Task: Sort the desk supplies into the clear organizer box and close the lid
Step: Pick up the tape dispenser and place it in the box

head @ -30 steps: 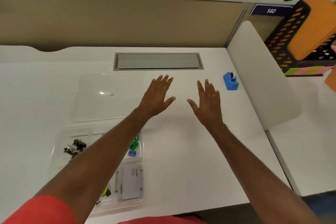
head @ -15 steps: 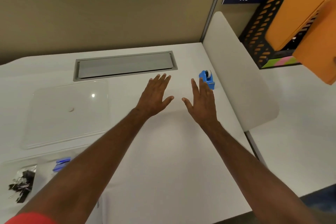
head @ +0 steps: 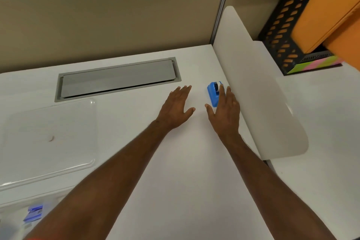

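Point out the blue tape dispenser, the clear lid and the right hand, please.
blue tape dispenser point(head: 212, 93): head view, on its blue body.
clear lid point(head: 58, 134): head view, middle of its flat panel.
right hand point(head: 226, 112): head view, back of the hand.

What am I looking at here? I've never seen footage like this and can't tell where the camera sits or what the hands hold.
The camera is worn on a person's head and looks down at a white desk. Both bare hands are open and hold nothing: the left hand hovers flat, and the right hand reaches over a small blue tape dispenser. To the left lie a clear lid and, at the bottom corner, part of the clear organizer box. A grey cable hatch sits farther back.
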Motion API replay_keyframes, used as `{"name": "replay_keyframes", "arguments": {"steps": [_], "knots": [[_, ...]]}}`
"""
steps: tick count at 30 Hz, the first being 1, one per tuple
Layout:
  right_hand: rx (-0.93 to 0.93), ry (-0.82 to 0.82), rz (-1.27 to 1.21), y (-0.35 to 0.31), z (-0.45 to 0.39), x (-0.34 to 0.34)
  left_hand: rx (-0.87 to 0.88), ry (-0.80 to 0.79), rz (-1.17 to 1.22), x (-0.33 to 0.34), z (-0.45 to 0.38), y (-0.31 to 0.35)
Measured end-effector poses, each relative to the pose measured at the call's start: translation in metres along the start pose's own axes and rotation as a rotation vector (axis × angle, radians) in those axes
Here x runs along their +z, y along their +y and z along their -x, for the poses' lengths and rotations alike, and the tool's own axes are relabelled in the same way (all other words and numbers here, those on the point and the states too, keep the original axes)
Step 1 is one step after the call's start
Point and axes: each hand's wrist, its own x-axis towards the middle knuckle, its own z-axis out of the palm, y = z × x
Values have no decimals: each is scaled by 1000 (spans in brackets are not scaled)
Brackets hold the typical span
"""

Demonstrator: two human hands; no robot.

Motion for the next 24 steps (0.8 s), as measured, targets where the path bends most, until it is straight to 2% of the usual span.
{"name": "replay_keyframes", "arguments": {"steps": [11, 17, 24], "knots": [[19, 61, -278, 13, -22, 27, 38, -58, 70, 48, -70, 17], [92, 125, -465, 12, -26, 29, 63, -73, 134, 58, -76, 24], [88, 108, -581, 7, -27, 19, 21, -39, 219, 50, -72, 29]]}}
